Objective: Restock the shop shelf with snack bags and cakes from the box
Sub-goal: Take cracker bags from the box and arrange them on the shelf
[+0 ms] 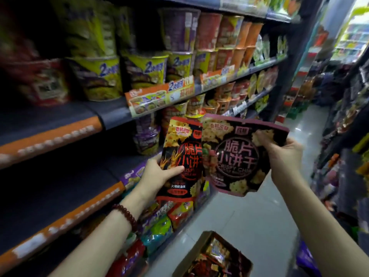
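Dark shelf boards (50, 116) with orange edge strips at left, near end bare. Left hand (159, 174) grips red-black crisp bag (179, 148); right hand (283, 156) grips pink-black crisp bag (237, 156), edges overlapping. Brown cardboard box (211, 256) on floor, bags inside. Step, judged: carrying to shelf. Next: stand bags upright on bare board.

Shelf (111, 114) left, box (201, 244) below 2 bags (235, 154).

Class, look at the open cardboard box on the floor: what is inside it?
The cardboard box holds more snack bags with dark, red-printed wrappers like the two bags held above. How many there are, and whether any cakes lie underneath, cannot be seen: the top bags cover the rest.
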Tool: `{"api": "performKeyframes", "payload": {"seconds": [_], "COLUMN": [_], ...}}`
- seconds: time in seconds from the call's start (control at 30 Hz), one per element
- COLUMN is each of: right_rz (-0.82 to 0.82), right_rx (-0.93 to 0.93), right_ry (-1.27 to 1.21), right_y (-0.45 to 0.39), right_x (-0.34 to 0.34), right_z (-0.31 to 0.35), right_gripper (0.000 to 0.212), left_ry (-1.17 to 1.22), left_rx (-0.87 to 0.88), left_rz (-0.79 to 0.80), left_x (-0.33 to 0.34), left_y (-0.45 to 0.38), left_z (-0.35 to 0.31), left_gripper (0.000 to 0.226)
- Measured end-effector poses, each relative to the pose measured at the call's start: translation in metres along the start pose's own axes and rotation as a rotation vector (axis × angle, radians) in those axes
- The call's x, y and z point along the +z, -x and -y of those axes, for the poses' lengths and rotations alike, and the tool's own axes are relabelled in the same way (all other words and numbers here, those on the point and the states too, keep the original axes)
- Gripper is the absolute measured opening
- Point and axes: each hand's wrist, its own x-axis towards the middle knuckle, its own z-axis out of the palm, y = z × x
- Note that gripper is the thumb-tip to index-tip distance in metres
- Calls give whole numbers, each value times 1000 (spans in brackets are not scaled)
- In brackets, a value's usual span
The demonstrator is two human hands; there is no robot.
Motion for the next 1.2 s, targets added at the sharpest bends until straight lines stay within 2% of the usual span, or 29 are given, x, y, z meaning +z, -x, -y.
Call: {"api": "performKeyframes", "payload": {"seconds": [0.43,0.7,0.93,1.07,1.2], "right_rz": [364,549,591,590,593], "right_rx": [9,40,2,-11,-114], "right_ry": [-249,-464,-556,-583,-561], "right_y": [55,99,150,170,176], "right_x": [165,292,370,393,407], "right_z": [80,136,177,187,193], "right_gripper": [7,5,8,8,6], "left_ry": [-93,-97,-136,-136,-135], "left_rx": [177,344,425,419,404], "left_rz": [-323,-631,-765,-781,-791], "left_x": [-179,-298,-370,-396,-414], "left_y": [98,172,217,225,226], "left_z": [-87,-148,-177,-180,-173], "left_gripper": [24,26,28,27,26]}}
